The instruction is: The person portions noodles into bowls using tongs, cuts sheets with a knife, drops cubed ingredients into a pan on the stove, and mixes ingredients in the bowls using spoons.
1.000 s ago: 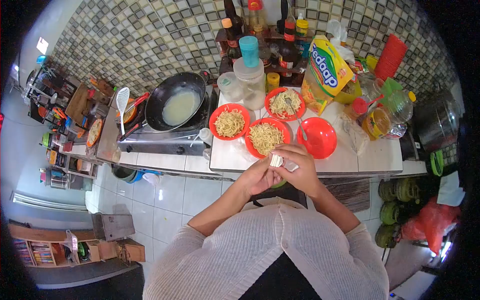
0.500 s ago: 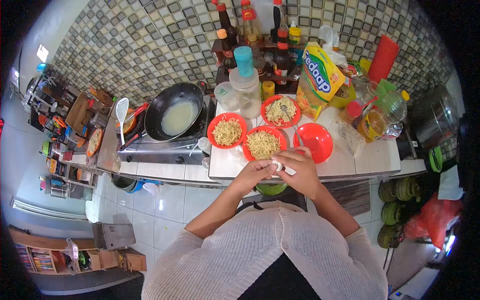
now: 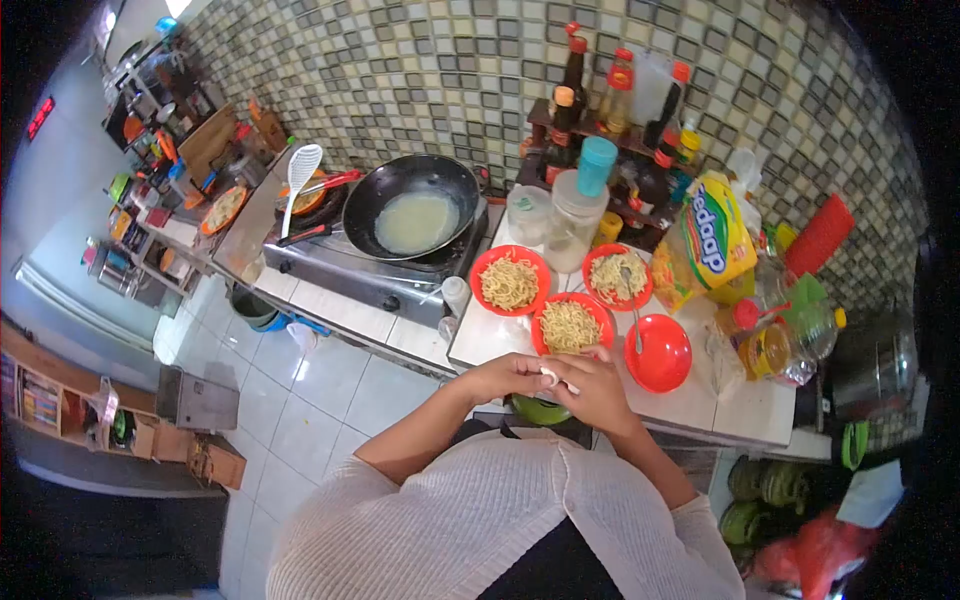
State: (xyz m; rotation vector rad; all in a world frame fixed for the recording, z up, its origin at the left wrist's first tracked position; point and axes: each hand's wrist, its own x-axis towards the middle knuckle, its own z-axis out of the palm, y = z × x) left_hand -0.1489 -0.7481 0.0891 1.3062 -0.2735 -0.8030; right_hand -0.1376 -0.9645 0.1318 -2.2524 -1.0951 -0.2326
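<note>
Close to my body, at the counter's front edge, my left hand (image 3: 512,376) and my right hand (image 3: 592,385) meet with fingers pinched together. Between them sits a small white item (image 3: 548,377), mostly hidden by the fingers, so its kind is unclear. Just beyond the hands is a red bowl of noodles (image 3: 571,326). A second noodle bowl (image 3: 510,280) stands to its left, and a third (image 3: 617,276) behind it has a fork or spoon (image 3: 634,315) reaching out of it. The red bowl (image 3: 662,358) at the right holds no noodles.
A black wok (image 3: 415,212) with pale liquid rests on the stove (image 3: 350,276), near a white slotted spatula (image 3: 300,180). Behind the bowls stand a clear canister (image 3: 575,222), a yellow Sedaap pack (image 3: 712,240) and sauce bottles (image 3: 617,92). Oil bottles (image 3: 765,352) are at the right.
My view has turned left, so the counter items appear shifted right and tilted. Both hands still pinch the small white item, their fingers slightly rearranged.
</note>
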